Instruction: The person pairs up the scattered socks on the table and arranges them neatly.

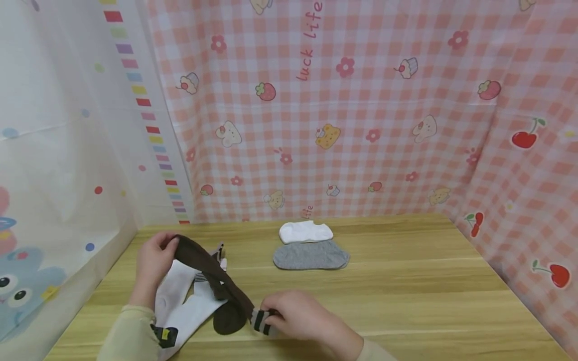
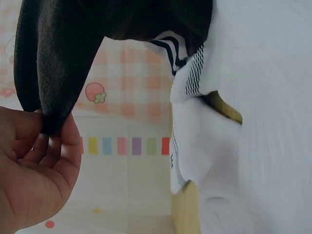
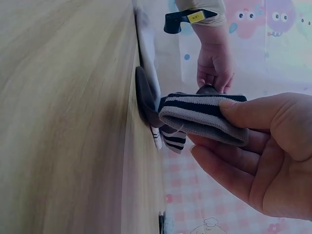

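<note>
A long dark sock (image 1: 196, 254) is stretched slantwise between both hands in the head view. My left hand (image 1: 155, 258) pinches its far end, which folds over between thumb and fingers in the left wrist view. My right hand (image 1: 301, 315) grips the striped cuff (image 3: 204, 114), its thumb on top and its opening facing the camera in the right wrist view. Under the held sock, another dark piece (image 1: 229, 321) rests on the table. White socks (image 1: 198, 313) with black-lined cuffs lie spread beneath and beside it, partly covered by the dark sock and my left arm.
A grey ankle sock (image 1: 311, 255) lies flat at mid-table, with a white ankle sock (image 1: 304, 232) just behind it. The wooden table (image 1: 406, 286) is bounded by a checked cloth (image 1: 384, 110) at the back and right, and a white printed cloth (image 1: 67, 150) at the left.
</note>
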Tool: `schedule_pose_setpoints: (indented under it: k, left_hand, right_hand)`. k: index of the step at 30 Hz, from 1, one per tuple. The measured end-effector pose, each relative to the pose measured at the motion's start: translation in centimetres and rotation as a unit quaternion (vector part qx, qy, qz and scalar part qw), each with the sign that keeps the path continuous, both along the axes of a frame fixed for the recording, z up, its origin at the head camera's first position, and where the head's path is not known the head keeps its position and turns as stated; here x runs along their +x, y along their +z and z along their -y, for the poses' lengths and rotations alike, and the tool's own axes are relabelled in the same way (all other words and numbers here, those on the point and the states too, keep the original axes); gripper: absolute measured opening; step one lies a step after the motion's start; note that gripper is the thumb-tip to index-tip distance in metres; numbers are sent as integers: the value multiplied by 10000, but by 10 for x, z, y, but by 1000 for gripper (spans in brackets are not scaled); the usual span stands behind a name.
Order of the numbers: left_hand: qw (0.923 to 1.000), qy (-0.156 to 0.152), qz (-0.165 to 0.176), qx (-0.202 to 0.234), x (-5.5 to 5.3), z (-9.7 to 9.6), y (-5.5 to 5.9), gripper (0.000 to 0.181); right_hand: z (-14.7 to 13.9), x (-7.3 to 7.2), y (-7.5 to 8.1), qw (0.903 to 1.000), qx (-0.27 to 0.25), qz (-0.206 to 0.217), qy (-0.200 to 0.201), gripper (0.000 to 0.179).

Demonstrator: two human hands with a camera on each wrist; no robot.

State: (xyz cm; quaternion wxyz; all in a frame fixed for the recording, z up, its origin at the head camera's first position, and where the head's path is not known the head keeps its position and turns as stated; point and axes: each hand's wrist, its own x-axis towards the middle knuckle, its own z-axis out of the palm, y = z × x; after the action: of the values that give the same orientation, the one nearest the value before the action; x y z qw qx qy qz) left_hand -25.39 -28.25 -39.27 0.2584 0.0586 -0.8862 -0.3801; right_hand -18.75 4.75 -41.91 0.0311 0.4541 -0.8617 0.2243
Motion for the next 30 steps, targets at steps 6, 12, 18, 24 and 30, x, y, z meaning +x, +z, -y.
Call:
schedule_pose_setpoints:
  k: [6, 12, 18, 24, 30]
  left_hand:
    - [9999, 119, -17, -60, 6, 8, -4, 12]
    - [9991, 8, 292, -295, 9, 21, -17, 13]
    - [9954, -210, 760, -544, 13, 32, -27, 13]
    - [9931, -349, 992, -515, 17, 37, -31, 14]
    - [9935, -289, 918, -608, 20, 40, -30, 14]
  right_hand:
    - [3, 0, 1, 9999, 19, 90, 98, 9]
    - [5, -2, -1, 9993, 29, 355, 116, 8]
    - [3, -3, -4, 9988, 105, 485, 10, 6]
    - [-2, -6, -7, 9980, 30, 579, -243, 7]
    - [-6, -9, -5, 9956, -440, 713, -431, 7]
